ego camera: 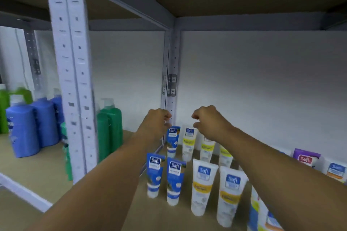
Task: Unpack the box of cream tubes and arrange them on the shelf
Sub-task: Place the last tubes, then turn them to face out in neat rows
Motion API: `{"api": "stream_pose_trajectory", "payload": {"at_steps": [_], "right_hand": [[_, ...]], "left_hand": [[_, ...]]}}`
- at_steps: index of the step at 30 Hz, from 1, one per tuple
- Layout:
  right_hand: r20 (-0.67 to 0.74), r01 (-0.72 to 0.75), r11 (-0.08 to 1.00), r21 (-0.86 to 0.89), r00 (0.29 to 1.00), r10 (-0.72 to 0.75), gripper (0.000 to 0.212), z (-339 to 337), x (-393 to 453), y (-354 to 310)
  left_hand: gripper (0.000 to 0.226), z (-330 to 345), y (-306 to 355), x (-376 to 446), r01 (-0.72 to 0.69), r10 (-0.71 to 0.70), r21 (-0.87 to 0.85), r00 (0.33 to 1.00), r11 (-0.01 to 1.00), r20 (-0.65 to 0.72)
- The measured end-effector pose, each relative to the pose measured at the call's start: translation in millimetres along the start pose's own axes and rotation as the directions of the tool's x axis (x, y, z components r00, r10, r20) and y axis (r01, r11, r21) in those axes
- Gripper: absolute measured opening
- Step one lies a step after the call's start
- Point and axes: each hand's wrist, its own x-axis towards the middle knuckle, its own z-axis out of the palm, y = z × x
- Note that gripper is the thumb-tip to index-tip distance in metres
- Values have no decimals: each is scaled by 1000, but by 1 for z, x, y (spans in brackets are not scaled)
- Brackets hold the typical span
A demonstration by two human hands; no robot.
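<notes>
Brown shelf [120, 217] holds standing tubes. Left hand [156, 121] pinches the far blue tube [173, 141]; right hand [207, 120] pinches the far yellow tube [188, 143]. Best to square both upright against the back row before releasing.

Both bare forearms are extended forward and upward from the lower edge of the view, converging slightly. The left hand [156, 122] is held with fingers curled loosely inward, nothing visibly gripped. The right hand [207, 121] is likewise loosely curled, thumb and forefinger nearly pinched, wrist bent downward.
</notes>
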Motion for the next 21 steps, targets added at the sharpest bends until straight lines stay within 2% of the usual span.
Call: {"api": "stream_pose_trajectory", "payload": {"at_steps": [5, 10, 13, 17, 21], "right_hand": [[110, 65, 994, -89, 992, -55, 46, 23, 49, 15], [203, 118, 986, -119, 975, -92, 42, 41, 73, 16], [178, 120, 987, -105, 979, -100, 35, 48, 74, 15], [124, 118, 991, -64, 986, -110, 32, 43, 68, 6], [5, 129, 991, -32, 992, -128, 30, 19, 56, -1]], "left_hand": [[46, 24, -16, 41, -17, 6, 57, 983, 998, 182], [25, 37, -25, 57, -58, 15, 144, 958, 988, 285], [15, 40, -27, 53, -38, -6, 163, 965, 986, 261], [13, 32, -24, 45, 0, -27, 148, 982, 989, 185], [14, 4, -6, 39, -16, 0, 151, 994, 988, 109]]}}
